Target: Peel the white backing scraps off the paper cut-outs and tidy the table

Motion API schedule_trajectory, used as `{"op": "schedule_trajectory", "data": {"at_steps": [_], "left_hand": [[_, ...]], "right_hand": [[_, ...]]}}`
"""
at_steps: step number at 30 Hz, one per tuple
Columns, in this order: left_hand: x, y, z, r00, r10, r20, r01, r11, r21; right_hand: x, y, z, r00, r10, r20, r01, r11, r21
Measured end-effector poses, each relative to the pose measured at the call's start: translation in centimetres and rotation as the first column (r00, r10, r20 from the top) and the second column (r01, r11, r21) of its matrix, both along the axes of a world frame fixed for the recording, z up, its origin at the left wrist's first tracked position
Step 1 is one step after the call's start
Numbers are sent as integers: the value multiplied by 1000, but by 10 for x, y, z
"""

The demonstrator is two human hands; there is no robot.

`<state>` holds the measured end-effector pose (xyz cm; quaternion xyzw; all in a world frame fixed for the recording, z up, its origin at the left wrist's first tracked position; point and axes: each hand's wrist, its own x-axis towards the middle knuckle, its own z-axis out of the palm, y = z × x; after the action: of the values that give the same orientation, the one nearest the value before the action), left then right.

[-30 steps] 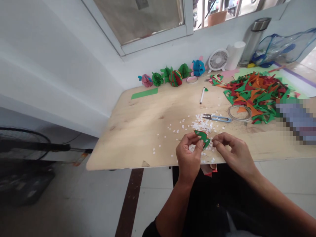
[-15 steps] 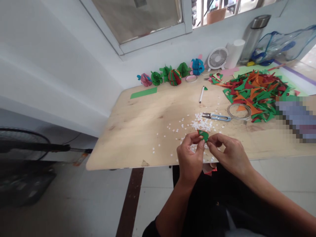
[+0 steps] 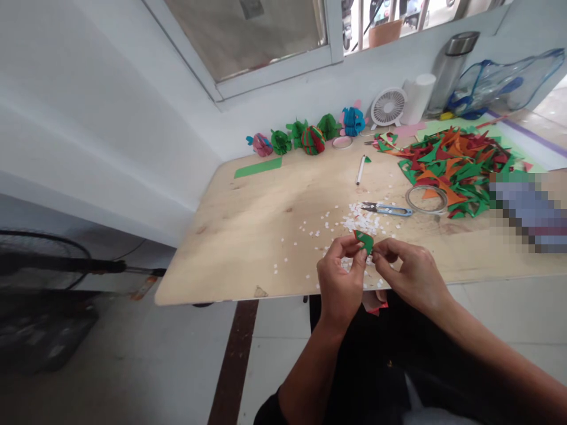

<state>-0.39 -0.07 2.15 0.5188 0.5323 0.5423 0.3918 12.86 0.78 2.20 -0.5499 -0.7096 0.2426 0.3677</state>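
Over the table's front edge, my left hand pinches a small curved green paper piece with a red edge. My right hand is closed at the paper's right side, thumb and finger pressed together; whatever lies between them is too small to make out. Tiny white paper bits lie scattered just beyond and under the hands. Behind them rest blue-handled thread snips. A roll of clear tape lies to their right. A red and brownish paper piece shows below the table edge, under my hands.
A big heap of green, orange and red paper pieces covers the right side, beside a pixelated object. Finished paper balls, a small white fan and a bottle line the wall. A white pen and green strip lie on the table.
The green paper has tilted slightly in my left fingers. Both hands stay in nearly the same place, and the view has shifted a little.
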Motion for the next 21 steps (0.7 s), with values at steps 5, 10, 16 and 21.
{"op": "schedule_trajectory", "data": {"at_steps": [5, 10, 16, 21], "left_hand": [[1, 1, 0, 999, 33, -2, -33, 999, 1], [2, 0, -2, 996, 53, -66, -51, 998, 30], [3, -1, -3, 989, 100, -107, -94, 994, 58], [4, -2, -6, 982, 144, -122, -134, 987, 91]], "right_hand": [[-1, -1, 2, 1000, 9, 1, -9, 1000, -6], [-4, -1, 1, 998, -30, 60, 27, 999, 48], [-6, -1, -4, 986, -83, 142, 70, 993, 95], [-8, -2, -5, 987, -72, 142, 57, 993, 103]]}}
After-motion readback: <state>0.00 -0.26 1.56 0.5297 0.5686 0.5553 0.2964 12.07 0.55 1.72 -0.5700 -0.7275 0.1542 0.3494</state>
